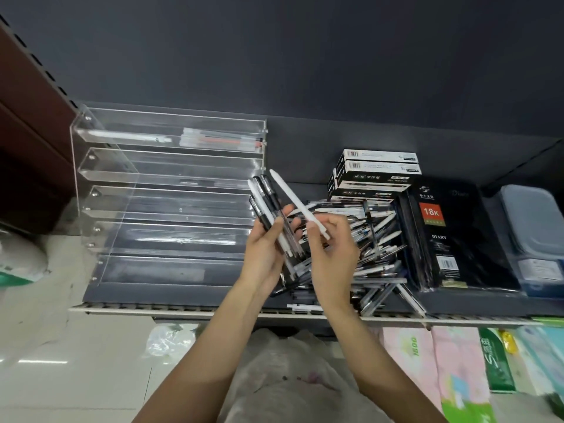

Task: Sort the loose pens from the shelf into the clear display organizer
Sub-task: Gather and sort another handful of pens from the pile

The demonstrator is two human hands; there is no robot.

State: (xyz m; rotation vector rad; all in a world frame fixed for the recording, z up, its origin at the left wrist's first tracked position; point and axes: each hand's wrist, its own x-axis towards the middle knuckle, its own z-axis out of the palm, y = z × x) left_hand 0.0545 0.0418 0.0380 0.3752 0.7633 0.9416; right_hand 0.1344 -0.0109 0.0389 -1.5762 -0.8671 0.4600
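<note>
On the dark shelf (195,296), right of centre, a heap of loose pens (374,254) lies between the clear display organizer (164,206) at left and a black diary (442,236) at right; stacked pen boxes (374,174) sit behind the heap, a grey lidded container (534,236) at far right. Left hand (264,254) grips a bundle of black and white pens (268,209), fingers curled round it. Right hand (332,248) pinches a single white pen (297,203), tilted, above the heap. Both hands partly block the heap. Organizer top tier holds a few pens (219,140); lower tiers hard to tell. Below the shelf: tiled floor (61,361), plastic bags (171,338), coloured packets (457,361). Dark wall behind.
</note>
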